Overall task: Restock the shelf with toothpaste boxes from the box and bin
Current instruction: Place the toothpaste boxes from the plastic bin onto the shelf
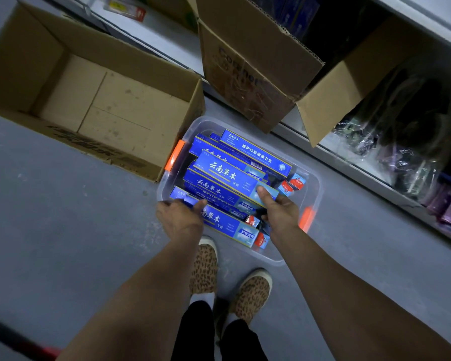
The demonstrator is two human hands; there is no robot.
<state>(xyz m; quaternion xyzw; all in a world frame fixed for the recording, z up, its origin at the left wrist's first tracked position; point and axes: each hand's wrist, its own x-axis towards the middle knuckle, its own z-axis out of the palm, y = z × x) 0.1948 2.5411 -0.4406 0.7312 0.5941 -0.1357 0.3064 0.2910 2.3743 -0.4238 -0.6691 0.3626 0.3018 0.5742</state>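
Blue toothpaste boxes (pixel 229 178) with white lettering heaped in clear bin (pixel 311 196), right hand (pixel 279 208) gripping one, left hand (pixel 179 217) apparently another

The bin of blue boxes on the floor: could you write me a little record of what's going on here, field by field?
bin: clear plastic bin with orange latches, on the grey floor
contents: blue toothpaste boxes piled lengthwise, several layers
left hand: grips the near-left end of a box in the bin
right hand: thumb on top of a toothpaste box, fingers curled under its end
cardboard box: open, left of the bin, nothing visible inside
shelf: low, to the right, holds bagged goods
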